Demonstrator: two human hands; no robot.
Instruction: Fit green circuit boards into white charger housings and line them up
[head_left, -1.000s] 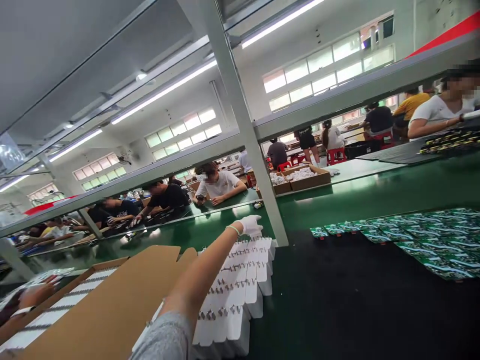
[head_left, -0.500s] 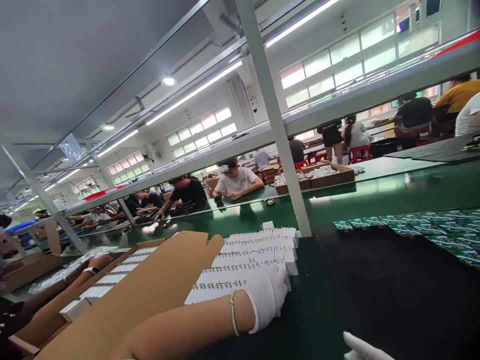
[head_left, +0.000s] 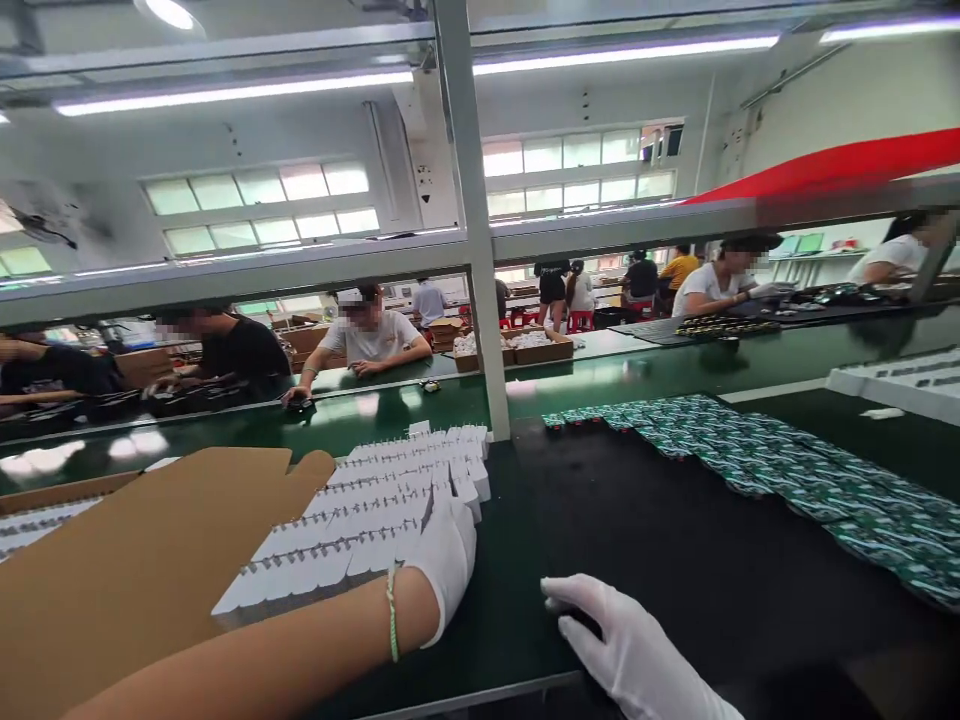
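The black mat on the green tabletop carries rows of white cards set with metal pins, left of centre, beside a cardboard box flap at near left. The gloved left hand presses their near corner, cupped; the gloved right hand lies apart, fingers loosely together, empty. Green circuit boards run along the right. A steel upright stands before co-workers at a far bench.

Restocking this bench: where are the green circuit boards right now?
The green circuit boards lie in overlapping rows on the black mat, on the right of the head view, beyond the gloved right hand and right of the stacked white cards.
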